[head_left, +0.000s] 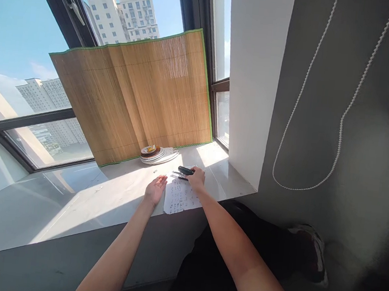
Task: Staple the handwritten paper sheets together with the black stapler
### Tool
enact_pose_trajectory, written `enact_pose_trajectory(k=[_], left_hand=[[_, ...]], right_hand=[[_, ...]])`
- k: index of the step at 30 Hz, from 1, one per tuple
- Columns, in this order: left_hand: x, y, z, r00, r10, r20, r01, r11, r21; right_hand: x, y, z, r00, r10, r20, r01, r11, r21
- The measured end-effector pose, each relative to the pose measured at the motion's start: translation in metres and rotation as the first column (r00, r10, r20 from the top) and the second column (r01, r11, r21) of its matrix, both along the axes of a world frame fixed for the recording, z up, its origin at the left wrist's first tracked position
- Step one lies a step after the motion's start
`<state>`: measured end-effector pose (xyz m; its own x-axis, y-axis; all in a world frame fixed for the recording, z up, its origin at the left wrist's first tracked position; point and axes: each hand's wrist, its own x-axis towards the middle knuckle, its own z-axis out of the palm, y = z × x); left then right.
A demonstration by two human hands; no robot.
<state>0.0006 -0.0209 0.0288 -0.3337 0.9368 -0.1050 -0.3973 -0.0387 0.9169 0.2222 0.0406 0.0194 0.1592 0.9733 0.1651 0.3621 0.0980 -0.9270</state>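
My right hand (197,179) is closed around a dark stapler (185,170), whose jaws are apart over the top part of a sheet of paper (180,198). The white sheet bears rows of handwriting and lies on the windowsill (119,198), its lower edge by the sill's front. At the paper's left edge rests my left hand (155,189), palm turned partly up, fingers stretched out, holding nothing. Whether those fingers touch the paper I cannot tell.
A stack of plates (155,156) stands behind my hands. A bamboo mat (137,98) with green edging leans against the window. A small scrap (155,171) lies near the plates. To the right, a beaded blind chain (301,89) hangs before the dark wall.
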Motion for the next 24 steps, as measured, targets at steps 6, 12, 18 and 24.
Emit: enact_pose_trajectory(k=[6,12,18,24], left_hand=[[-0.044,0.002,0.008,0.748,0.211,-0.63,-0.236,0.971,0.046],[-0.052,-0.002,0.004,0.628,0.062,-0.776,-0.104,0.995,-0.004],[-0.049,0.004,0.009,0.64,0.004,-0.768,-0.022,1.0,-0.013],[-0.048,0.008,0.007,0.443,-0.014,-0.896,0.008,1.0,-0.012]], right_hand=[[0.001,0.007,-0.009,1.0,0.015,-0.003,-0.015,0.999,0.05],[0.001,0.005,-0.007,0.997,0.068,0.032,-0.069,0.997,0.018],[0.007,0.008,-0.004,0.994,0.092,0.064,-0.095,0.994,0.056],[0.012,0.003,0.012,0.998,-0.056,-0.02,0.06,0.96,0.273]])
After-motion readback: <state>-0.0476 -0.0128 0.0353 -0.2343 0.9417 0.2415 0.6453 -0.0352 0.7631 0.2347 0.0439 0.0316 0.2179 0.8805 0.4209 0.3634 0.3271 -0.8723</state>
